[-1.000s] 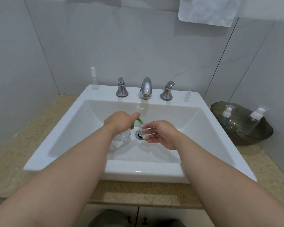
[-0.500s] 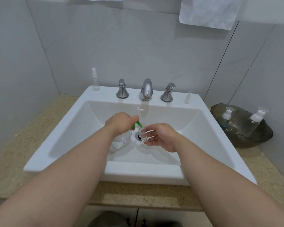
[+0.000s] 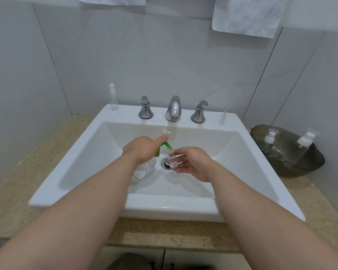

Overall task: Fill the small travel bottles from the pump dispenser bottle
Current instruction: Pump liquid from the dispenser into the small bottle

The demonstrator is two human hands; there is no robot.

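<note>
Over the white sink (image 3: 248, 152), my left hand (image 3: 142, 149) grips the top of a clear pump dispenser bottle (image 3: 144, 169) with a green pump head (image 3: 167, 146); my index finger lies on the pump. The green nozzle points down to the mouth of a small clear travel bottle (image 3: 172, 160). My right hand (image 3: 191, 162) holds that small bottle with fingers and thumb curled round it, just above the drain (image 3: 165, 163). Most of the dispenser's neck is hidden under my left hand.
A chrome faucet (image 3: 173, 109) with two handles stands at the sink's back. A small spray bottle (image 3: 113, 98) and a loose pump cap (image 3: 222, 118) sit on the rim. A dark glass bowl (image 3: 293, 168) at the right holds two capped bottles (image 3: 268, 140). Towels hang above.
Both hands stay over the drain with the same grips; they and the bottles have barely shifted. The view has dropped slightly.
</note>
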